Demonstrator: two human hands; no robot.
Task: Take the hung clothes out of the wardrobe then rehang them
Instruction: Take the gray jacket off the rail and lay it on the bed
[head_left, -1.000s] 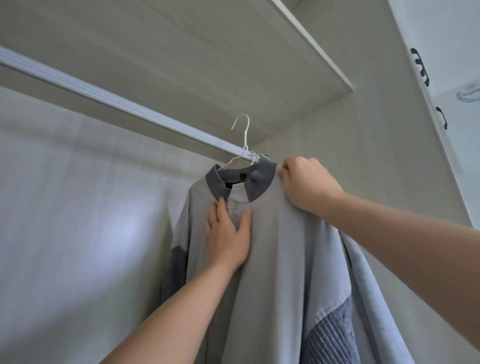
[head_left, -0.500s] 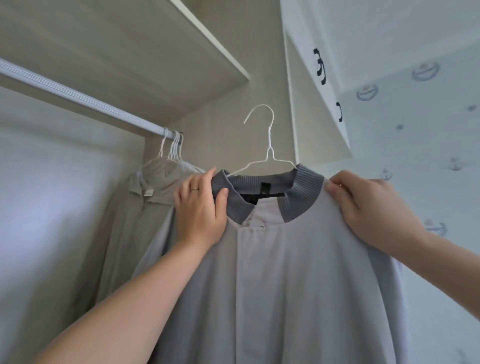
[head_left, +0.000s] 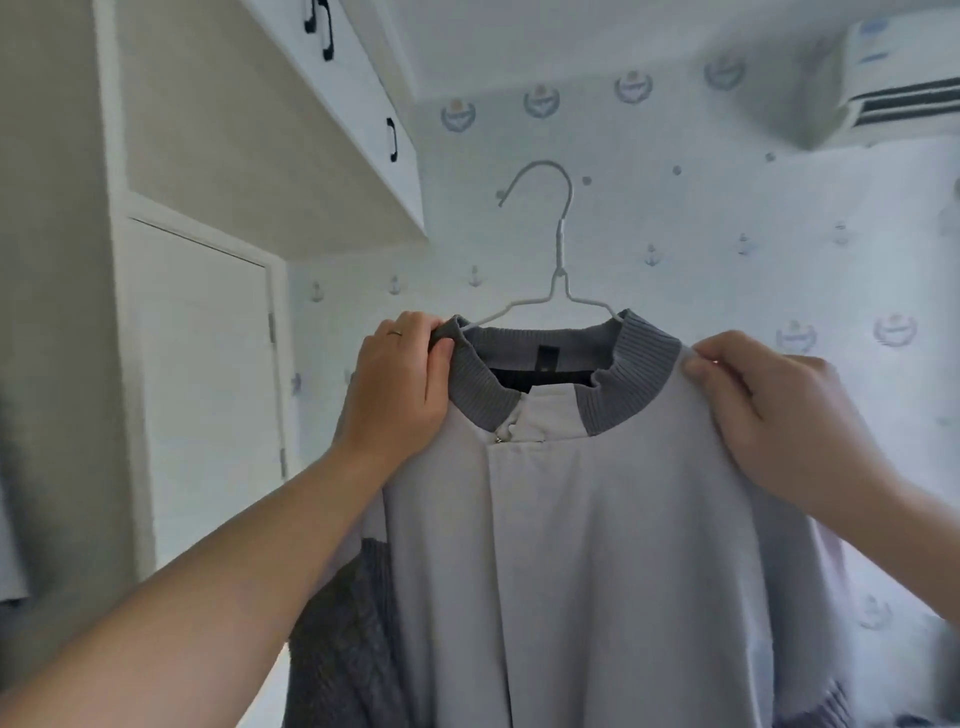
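A light grey jacket (head_left: 597, 545) with a dark grey ribbed collar hangs on a white wire hanger (head_left: 560, 249), held up in the air in front of me. My left hand (head_left: 400, 387) grips the left shoulder at the collar edge. My right hand (head_left: 779, 415) pinches the right shoulder fabric. The hanger's hook points up and rests on nothing. A dark knitted sleeve part (head_left: 343, 639) hangs at the lower left.
The wardrobe side panel (head_left: 52, 312) stands at the left, with white upper cabinet doors (head_left: 358, 78) with black handles above. A white door (head_left: 208, 389) is behind. Patterned wallpaper fills the wall, with an air conditioner (head_left: 904, 78) at the top right.
The jacket on its hanger has come off the wardrobe rail and swung right, out into the room. My left hand has moved up from the chest to the collar.
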